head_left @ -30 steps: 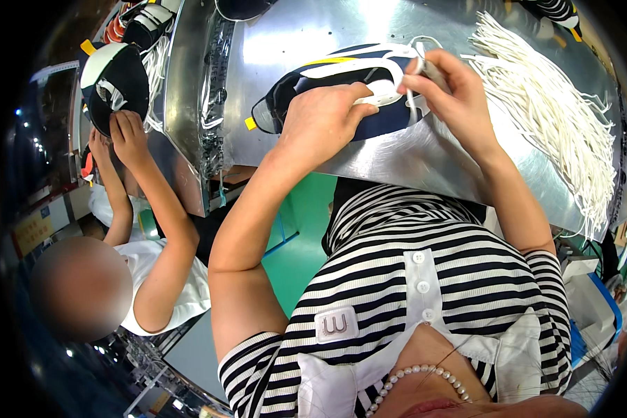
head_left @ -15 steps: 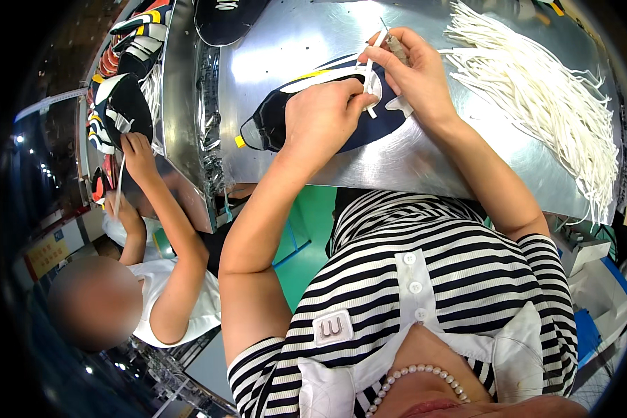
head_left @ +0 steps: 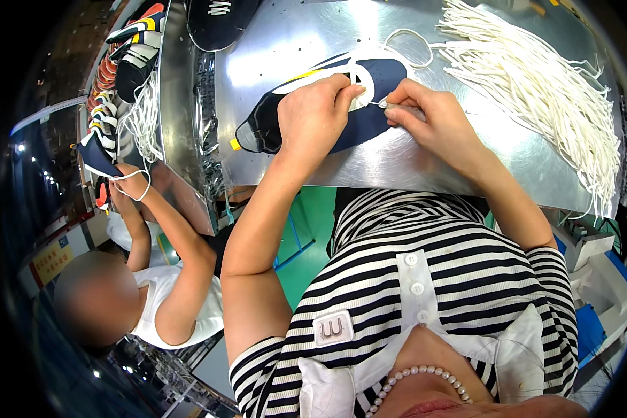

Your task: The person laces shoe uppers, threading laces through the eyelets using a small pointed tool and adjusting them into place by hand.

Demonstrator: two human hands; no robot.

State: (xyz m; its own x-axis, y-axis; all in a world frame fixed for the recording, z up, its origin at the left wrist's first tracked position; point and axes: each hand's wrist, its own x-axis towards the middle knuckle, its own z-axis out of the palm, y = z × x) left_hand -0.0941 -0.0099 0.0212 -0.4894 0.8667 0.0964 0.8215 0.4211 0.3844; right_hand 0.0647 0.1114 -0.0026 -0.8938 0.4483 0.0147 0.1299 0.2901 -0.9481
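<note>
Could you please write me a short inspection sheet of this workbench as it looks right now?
Surface: shiny metal table.
Job's things: navy shoe upper lying flat; white lace looped by it.
Clutter: bundle of white laces; black shoe at far edge.
Grippers: left hand presses on the upper; right hand pinches the lace end.
Cables: nothing seen.
Surroundings: co-worker on the left handling stacked uppers.

Head view looks straight down, close over metal table (head_left: 467, 167).
</note>
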